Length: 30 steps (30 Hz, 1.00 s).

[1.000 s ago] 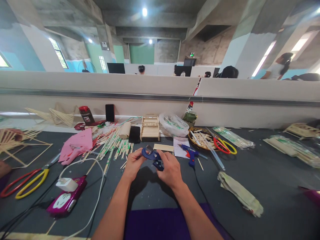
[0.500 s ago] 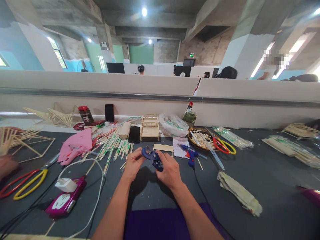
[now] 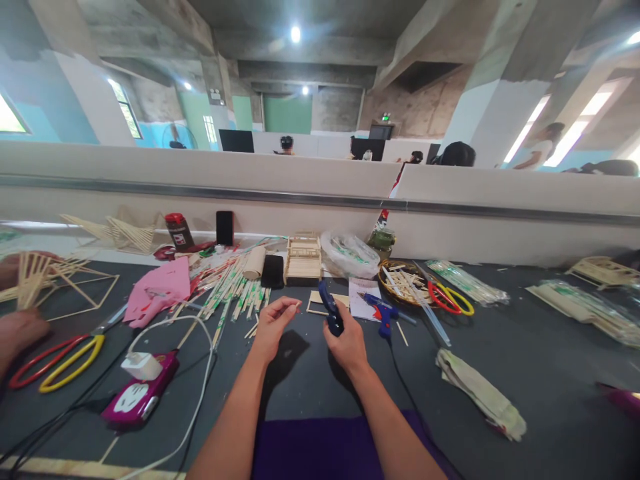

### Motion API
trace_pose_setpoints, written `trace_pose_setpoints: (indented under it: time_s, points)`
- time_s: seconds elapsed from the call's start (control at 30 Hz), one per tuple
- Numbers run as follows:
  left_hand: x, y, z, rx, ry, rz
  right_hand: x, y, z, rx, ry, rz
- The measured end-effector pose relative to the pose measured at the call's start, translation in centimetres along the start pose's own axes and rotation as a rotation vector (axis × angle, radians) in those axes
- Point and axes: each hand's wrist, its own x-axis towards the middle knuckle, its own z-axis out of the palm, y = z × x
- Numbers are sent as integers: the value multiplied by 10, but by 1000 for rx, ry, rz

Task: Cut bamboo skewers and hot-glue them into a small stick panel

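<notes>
My right hand (image 3: 346, 341) is wrapped round the handles of a blue pipe cutter (image 3: 328, 303), whose curved head points up and away from me. To its left, my left hand (image 3: 270, 330) is closed in a pinch. A tiny pale stick piece (image 3: 299, 304) shows at its fingertips, mostly hidden by them. Behind the cutter lies a flat wooden stick panel (image 3: 314, 307), partly covered by the tool and hand. Past that stands a small model (image 3: 303, 259) built from wooden sticks. A blue glue gun (image 3: 384, 313) rests right of my right hand.
Loose wooden sticks (image 3: 227, 287) spread to the left. A basket of short pieces (image 3: 400, 279) and red-yellow scissors (image 3: 453, 298) are at the right, with a glove (image 3: 483, 393) nearer. Left are a purple power strip (image 3: 140, 393), a white cable (image 3: 206, 367) and a co-worker's hand (image 3: 27, 333).
My hands have come apart. The pipe cutter has left the left hand's fingers and turned upright in my right hand. At far left, the co-worker's hands have moved in on a stick frame.
</notes>
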Motion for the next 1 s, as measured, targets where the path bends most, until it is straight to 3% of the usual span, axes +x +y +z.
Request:
trace_pose_setpoints:
  time_s: [0.17,0.6,0.8,1.0]
  points:
    - [2,-3,1,-26,33,-39,1,10,1,-58,16,-17]
    - [5,-4,-6,-124,88,-68,0,9,1,-133,48,-74]
    - [5,-4,-2,-135,12,-97,0,-2,-2,-170,-20,-137]
    - [2,-1,-1,-71,-60,-21,-1,-15,-5,-248,-142,-188]
